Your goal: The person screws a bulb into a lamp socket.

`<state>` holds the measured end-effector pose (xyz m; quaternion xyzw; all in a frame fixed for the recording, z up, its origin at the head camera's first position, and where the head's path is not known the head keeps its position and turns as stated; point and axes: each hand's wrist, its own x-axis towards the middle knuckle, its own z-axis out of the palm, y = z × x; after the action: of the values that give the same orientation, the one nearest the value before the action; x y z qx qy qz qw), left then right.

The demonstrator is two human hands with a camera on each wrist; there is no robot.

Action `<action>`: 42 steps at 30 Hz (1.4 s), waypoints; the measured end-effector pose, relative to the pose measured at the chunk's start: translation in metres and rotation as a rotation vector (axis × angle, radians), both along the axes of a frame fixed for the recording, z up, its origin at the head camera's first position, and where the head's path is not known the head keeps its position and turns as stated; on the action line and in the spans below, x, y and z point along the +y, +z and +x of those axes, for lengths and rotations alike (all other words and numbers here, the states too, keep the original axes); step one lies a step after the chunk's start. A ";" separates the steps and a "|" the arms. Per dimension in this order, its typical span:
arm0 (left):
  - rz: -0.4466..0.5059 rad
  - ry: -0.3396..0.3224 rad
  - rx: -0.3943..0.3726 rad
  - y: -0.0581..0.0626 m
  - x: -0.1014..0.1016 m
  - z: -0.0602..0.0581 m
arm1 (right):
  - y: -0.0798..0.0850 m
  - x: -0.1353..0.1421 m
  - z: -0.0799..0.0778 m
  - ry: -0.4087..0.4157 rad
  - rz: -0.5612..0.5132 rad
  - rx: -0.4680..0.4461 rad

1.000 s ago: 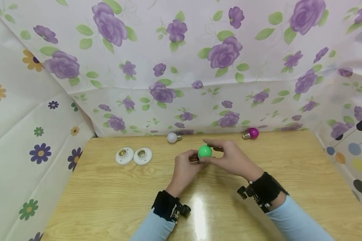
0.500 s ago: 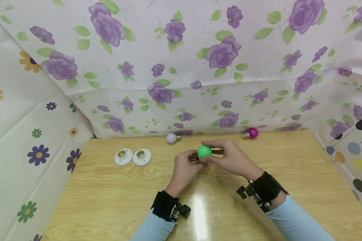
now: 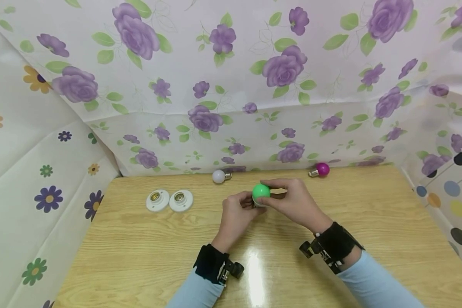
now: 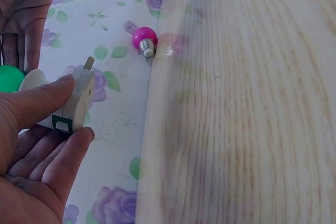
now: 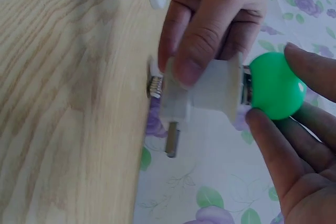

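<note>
Bright green and glossy, a round light bulb (image 3: 261,191) sits near the centre of the head view, raised in front of the person. Its metal screw base (image 5: 247,85) shows as a narrow strip at the mouth of a white plastic plug-in lamp socket (image 5: 215,88), so it looks not fully seated, though how deep it sits I cannot tell. The left hand (image 3: 236,213) grips the socket's body, thumb on one face and fingers on the other. The right hand (image 3: 294,201) holds the bulb narrowly, fingertips spread around its globe.

Crossed threads seem the first risk: if bulb and socket meet at a slant, the base could bind and sit crooked. The smooth globe could slip through those fingertips if their pressure eases, and a bulb only partly engaged might then drop onto the pale wood-grain table (image 3: 138,256). Too hard a squeeze while turning might strain the globe. If the left hand's hold is weak, the socket could spin along with the bulb, swinging its flat metal prong (image 5: 172,140) round.

At the table's far edge, a white bulb (image 3: 218,176) at middle and a magenta bulb (image 3: 323,170) at right lie on their sides; being round, either could roll if knocked.
</note>
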<state>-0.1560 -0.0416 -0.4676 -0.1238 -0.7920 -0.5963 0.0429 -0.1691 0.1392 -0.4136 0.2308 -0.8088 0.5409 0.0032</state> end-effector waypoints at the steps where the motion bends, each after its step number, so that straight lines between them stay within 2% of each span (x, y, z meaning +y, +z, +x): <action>1: 0.005 -0.001 0.004 0.000 0.000 0.000 | -0.001 0.000 0.000 -0.006 -0.013 0.003; 10: 0.030 0.004 0.046 0.000 0.000 0.001 | -0.003 -0.005 0.002 -0.018 -0.085 0.067; 17: 0.020 0.009 0.055 -0.002 -0.001 0.000 | -0.005 -0.009 0.005 -0.075 -0.121 0.091; 20: 0.019 0.013 0.055 -0.002 -0.001 -0.001 | -0.006 -0.008 0.005 -0.091 -0.110 0.093; 24: 0.021 0.012 0.058 -0.002 -0.002 -0.001 | -0.003 -0.004 0.005 -0.092 -0.035 0.099; 27: 0.016 0.014 0.058 0.000 -0.002 -0.001 | 0.001 -0.001 0.001 -0.040 0.036 0.122; 32: -0.021 0.024 0.068 0.000 -0.004 -0.002 | 0.005 0.002 -0.007 0.133 0.090 0.125; 34: -0.031 0.023 0.074 -0.001 -0.004 -0.003 | 0.006 0.003 -0.008 0.174 0.095 0.120; 38: -0.029 0.017 0.076 -0.001 -0.005 -0.003 | 0.006 0.002 -0.008 0.192 0.087 0.109; 42: -0.023 0.019 0.076 -0.002 -0.005 -0.003 | 0.005 0.001 -0.007 0.169 0.064 0.062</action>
<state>-0.1590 -0.0466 -0.4698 -0.1392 -0.7977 -0.5817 0.0773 -0.1763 0.1407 -0.4085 0.3148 -0.8029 0.5056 -0.0247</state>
